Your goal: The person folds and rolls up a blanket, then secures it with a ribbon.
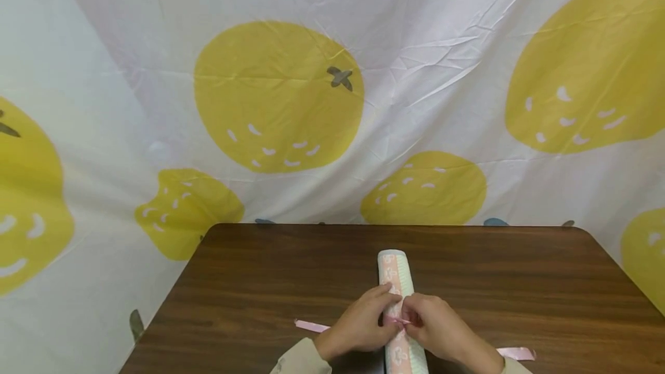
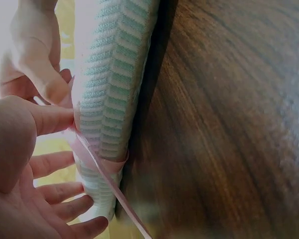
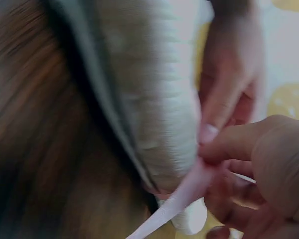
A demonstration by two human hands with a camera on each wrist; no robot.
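Observation:
A rolled towel (image 1: 392, 275), pale green and white with a peach band of white motifs, lies lengthwise on the table. A pink ribbon (image 1: 399, 321) is wrapped around it. My left hand (image 1: 363, 319) lies at the roll's left side. In the left wrist view its thumb (image 2: 55, 118) presses at the ribbon's crossing, while the other fingers spread fairly straight along the towel. My right hand (image 1: 433, 325) pinches the ribbon between thumb and forefinger. In the right wrist view, one ribbon length (image 3: 177, 201) runs down from those fingertips; the crossing itself is partly hidden by fingers.
The dark wood table (image 1: 260, 270) has rounded far corners. One ribbon tail (image 1: 312, 325) reaches left past my wrist, the other end (image 1: 516, 354) out to the right. Behind the table hangs a white curtain (image 1: 426, 33) printed with yellow fruit.

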